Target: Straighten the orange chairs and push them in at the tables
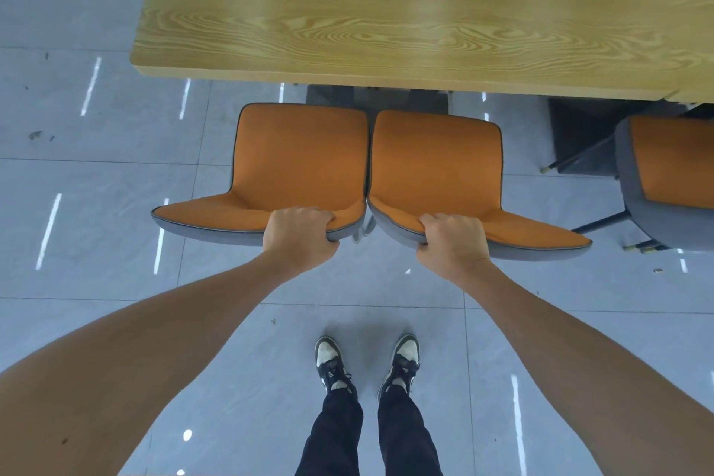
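Note:
Two orange chairs with grey shells stand side by side, touching, in front of a long wooden table [386,12]. My left hand [299,238] grips the top edge of the left chair's [297,155] backrest near its right end. On the right chair [436,162], my right hand [452,241] grips the backrest's top edge near its left end. Both seats face the table, their front edges just short of the table's near edge. The chair legs are mostly hidden under the seats.
A third orange chair [672,166] stands at the right edge, angled, with its dark legs showing. Grey tiled floor [96,174] spreads to the left and behind. My feet in dark-and-white shoes [367,363] stand behind the chairs.

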`<state>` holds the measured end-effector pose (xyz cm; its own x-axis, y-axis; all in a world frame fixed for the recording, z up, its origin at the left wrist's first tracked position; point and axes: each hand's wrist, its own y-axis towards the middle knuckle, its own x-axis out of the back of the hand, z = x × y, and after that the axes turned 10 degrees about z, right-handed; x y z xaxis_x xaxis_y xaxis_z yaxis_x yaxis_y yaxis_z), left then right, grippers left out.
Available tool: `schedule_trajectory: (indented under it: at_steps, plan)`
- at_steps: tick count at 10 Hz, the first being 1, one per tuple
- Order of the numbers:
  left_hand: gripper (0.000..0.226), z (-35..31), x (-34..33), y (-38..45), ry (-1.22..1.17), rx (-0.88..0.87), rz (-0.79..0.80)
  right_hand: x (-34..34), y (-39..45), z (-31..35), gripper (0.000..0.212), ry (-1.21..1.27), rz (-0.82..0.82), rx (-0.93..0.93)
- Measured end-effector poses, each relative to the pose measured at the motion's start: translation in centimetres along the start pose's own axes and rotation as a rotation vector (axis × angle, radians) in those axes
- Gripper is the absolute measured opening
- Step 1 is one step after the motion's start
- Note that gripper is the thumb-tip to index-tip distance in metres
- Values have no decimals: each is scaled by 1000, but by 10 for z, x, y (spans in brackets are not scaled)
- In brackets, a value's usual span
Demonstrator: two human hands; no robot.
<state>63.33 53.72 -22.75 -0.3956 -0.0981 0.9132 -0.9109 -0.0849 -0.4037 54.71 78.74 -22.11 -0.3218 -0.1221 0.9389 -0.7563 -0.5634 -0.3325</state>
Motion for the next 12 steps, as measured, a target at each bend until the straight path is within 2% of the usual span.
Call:
schedule_trajectory:
  at_steps: [5,7,8,9,10,11,12]
  plan:
    - [13,2,-3,2,-12,-29,-45,0,-2,-11,33,23,0,45]
    - [7,1,-1,1,-27,-34,-22,-5,-1,-10,37,33,-76,52]
    - [5,1,-1,0,-28,-37,-9,-6,-1,-10,34,2,-50,20]
    - [14,2,5,-2,-46,-43,41,4,-1,-10,16,-24,48,0]
    - [51,0,25,3,-184,-4,221,25,-1,-7,33,216,239,-48]
    - [61,-2,52,16,-307,39,456,54,3,-3,47,529,462,-40]
    - [51,-7,83,18,-309,44,504,83,4,-5,60,449,549,-82]
